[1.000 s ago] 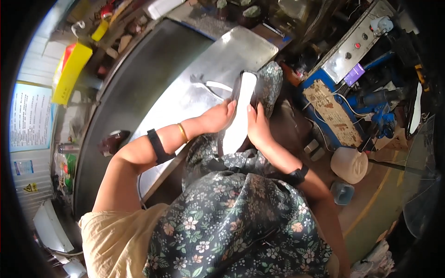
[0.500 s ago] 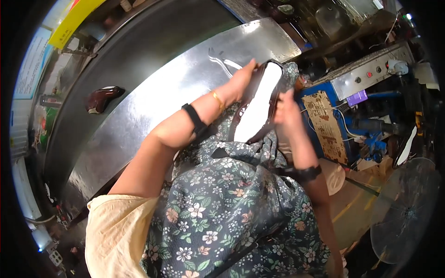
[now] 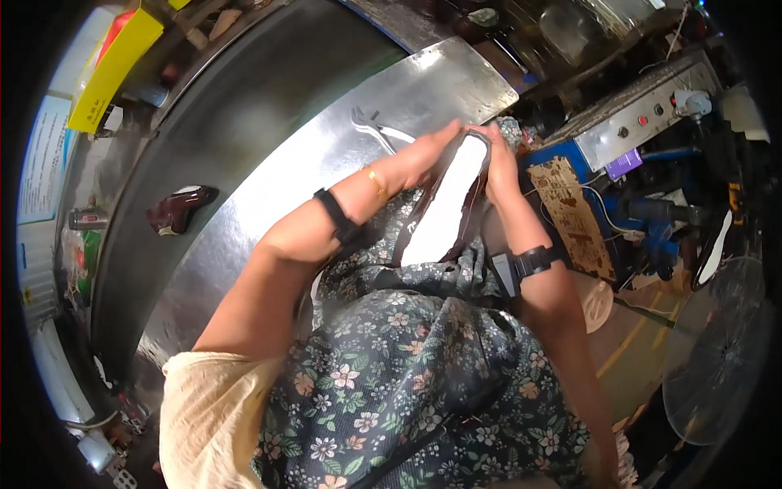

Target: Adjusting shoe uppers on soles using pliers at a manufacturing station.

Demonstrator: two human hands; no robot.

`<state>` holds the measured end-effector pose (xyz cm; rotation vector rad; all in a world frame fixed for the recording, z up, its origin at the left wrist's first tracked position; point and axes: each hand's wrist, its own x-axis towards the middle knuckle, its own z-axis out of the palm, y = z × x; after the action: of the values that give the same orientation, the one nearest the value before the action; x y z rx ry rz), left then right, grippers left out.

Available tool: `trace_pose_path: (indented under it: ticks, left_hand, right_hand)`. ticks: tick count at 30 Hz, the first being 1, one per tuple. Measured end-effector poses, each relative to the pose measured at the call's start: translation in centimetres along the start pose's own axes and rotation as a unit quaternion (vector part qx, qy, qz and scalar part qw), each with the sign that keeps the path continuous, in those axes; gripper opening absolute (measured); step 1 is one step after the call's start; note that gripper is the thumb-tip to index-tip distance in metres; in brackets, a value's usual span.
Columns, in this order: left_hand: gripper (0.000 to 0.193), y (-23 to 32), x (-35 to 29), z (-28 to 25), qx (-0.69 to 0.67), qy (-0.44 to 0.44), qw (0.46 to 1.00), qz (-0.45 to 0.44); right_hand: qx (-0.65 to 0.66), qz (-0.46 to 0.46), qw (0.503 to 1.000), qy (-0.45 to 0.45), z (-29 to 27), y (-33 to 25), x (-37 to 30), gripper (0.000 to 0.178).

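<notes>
A glossy dark brown shoe [image 3: 444,200] lies over my lap, its long white underside facing up. My left hand [image 3: 417,161] presses along the shoe's left side, fingers reaching toward its far end. From the right, my right hand [image 3: 501,167] wraps that same far end, and the fingertips of both hands nearly meet there. The shoe is gripped between the two hands. Just beyond my left hand, metal pincers [image 3: 379,130] rest on the shiny metal table [image 3: 269,175].
Another dark brown shoe [image 3: 179,210] sits on the dark belt [image 3: 244,98] at the left. To the right stands a blue machine [image 3: 570,216] with a control panel [image 3: 643,114] and cables. A further white-soled shoe [image 3: 715,251] and a round clear disc [image 3: 721,350] are at far right.
My right hand has moved up from the shoe's right side to its far end. The shoe has shifted slightly toward me and left. My view has turned a little.
</notes>
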<state>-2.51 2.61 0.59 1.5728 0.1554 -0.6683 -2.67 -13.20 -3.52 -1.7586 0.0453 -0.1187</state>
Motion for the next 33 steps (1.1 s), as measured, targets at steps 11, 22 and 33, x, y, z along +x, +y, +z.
trace_pose_path:
  ticks: [11,22,33]
  left_hand:
    - [0.049,0.1,-2.1,-1.2,0.669,0.089,0.718,0.171]
    - [0.057,-7.5,-12.2,-0.3,0.080,-0.007,0.992,0.093]
    - [0.056,-3.5,-10.2,-5.6,-0.259,-0.103,0.960,-0.001]
  right_hand:
    - [0.197,0.211,0.957,-0.029,2.6,1.6,2.4,0.053]
    - [0.332,0.210,0.913,-0.113,-0.8,-0.9,-1.8,0.038]
    - [-0.028,0.030,0.997,-0.068,-9.8,-3.7,4.4,0.046]
